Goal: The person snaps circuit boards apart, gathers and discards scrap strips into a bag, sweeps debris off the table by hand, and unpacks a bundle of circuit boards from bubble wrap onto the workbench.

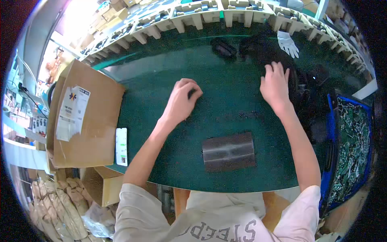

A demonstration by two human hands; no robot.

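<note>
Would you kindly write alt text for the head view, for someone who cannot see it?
The person's left hand is curled over a green table, the right hand open beside dark items; a dark rectangular piece lies toward the near edge.

A workshop, or a working station of a small factory, was shown. This could be recognised by the green-topped table (225, 113), at whose far edge moulded trays (195, 19) with dark parts were lined up. At the right, a blue bin (331, 157) was filled with many small pieces. A labelled cardboard box (94, 133) was placed at the left, and more cartons (115, 18) were stacked in the background.
</note>
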